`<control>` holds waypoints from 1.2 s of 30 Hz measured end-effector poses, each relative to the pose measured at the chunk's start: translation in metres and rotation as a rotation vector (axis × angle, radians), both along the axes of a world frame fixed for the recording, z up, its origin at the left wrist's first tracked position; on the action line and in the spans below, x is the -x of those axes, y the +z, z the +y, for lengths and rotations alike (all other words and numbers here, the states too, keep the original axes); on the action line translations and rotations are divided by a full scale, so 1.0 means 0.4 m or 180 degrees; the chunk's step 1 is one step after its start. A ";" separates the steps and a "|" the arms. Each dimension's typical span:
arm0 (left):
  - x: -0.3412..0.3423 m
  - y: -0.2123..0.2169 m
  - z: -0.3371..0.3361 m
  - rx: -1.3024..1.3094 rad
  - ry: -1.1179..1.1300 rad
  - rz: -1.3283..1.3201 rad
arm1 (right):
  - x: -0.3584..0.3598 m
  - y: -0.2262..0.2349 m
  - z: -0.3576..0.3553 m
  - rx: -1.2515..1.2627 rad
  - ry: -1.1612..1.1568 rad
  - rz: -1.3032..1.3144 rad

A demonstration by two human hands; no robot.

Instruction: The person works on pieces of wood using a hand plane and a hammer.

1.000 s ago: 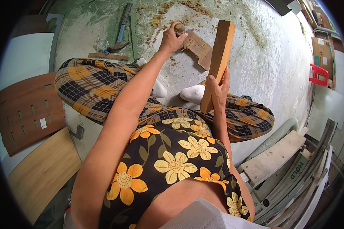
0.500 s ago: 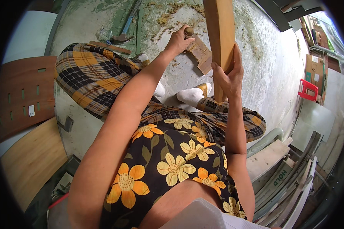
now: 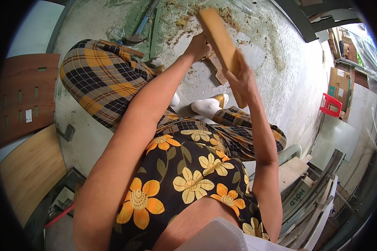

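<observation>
Head view, looking down over a seated person's floral top and plaid-trousered, crossed legs toward a pale concrete floor [image 3: 280, 83] dusted with sawdust.

The right hand [image 3: 243, 81] is raised in front of the body, fingers wrapped around a long, light-coloured wooden plank [image 3: 220, 39]. The plank tilts up and away to the left, its top end near the upper edge of the picture and its lower end showing just below the hand.

The left hand [image 3: 199, 46] reaches forward with the arm stretched out, closed beside the plank's left edge and touching it. Whether it grips the plank or something small behind it cannot be told, as the fingers are partly hidden.

Just beyond the hands, small wood offcuts [image 3: 217, 69] lie on the floor. A hammer [image 3: 140, 31] with a blue handle lies farther left, near the knee. Brown and tan boards [image 3: 25, 100] sit at the left edge. A red stool [image 3: 331, 104] stands well apart on the right.
</observation>
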State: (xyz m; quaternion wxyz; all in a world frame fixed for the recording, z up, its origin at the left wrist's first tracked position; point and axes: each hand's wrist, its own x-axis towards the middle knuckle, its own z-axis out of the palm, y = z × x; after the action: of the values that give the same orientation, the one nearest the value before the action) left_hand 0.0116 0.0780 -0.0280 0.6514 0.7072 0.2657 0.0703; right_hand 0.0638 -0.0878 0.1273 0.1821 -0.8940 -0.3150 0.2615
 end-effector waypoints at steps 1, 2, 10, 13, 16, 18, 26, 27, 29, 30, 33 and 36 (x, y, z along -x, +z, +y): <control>-0.001 -0.005 0.003 -0.0088 -0.0046 0.0090 | -0.009 -0.003 0.005 -0.0009 0.0012 -0.0007; -0.003 -0.009 0.003 0.0000 0.0007 0.0226 | -0.018 -0.006 0.009 -0.0082 0.0082 -0.0053; -0.012 -0.040 0.023 0.0139 -0.0002 0.0168 | 0.003 0.017 0.043 -0.0373 -0.0035 0.0079; -0.023 -0.009 0.015 0.0354 0.0054 0.0092 | -0.015 -0.005 0.018 -0.0122 -0.0149 0.0117; -0.030 -0.028 0.028 0.0237 0.0042 -0.0312 | -0.011 0.030 0.020 -0.0445 -0.0463 0.0155; -0.026 -0.076 0.041 -0.0401 0.0213 -0.0639 | -0.004 0.055 0.036 -0.0577 -0.0510 0.0229; -0.043 -0.062 0.030 -0.0152 0.0037 -0.0008 | 0.045 0.021 0.023 -0.1507 -0.0751 0.0447; -0.040 -0.059 0.027 -0.0135 0.0078 0.0062 | 0.040 -0.019 0.006 -0.0801 -0.0608 0.0170; -0.029 -0.060 0.033 0.0004 0.0214 0.0127 | 0.031 -0.055 0.007 -0.0439 -0.0484 0.0252; -0.032 -0.058 0.025 0.0079 0.0208 0.0053 | 0.017 -0.061 -0.004 -0.0456 -0.0489 0.0239; -0.020 -0.067 0.032 0.0013 0.0186 -0.0347 | 0.043 0.014 0.028 -0.0527 -0.0853 0.0577; -0.021 -0.064 0.039 -0.0095 0.0141 -0.0039 | 0.058 0.018 0.043 -0.1307 -0.0670 0.0216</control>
State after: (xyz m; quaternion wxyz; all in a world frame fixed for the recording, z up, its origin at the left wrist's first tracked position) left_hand 0.0199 0.0938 -0.0536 0.6406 0.7104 0.2763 0.0930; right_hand 0.0405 -0.0707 0.1343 0.3969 -0.8568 -0.2603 0.2015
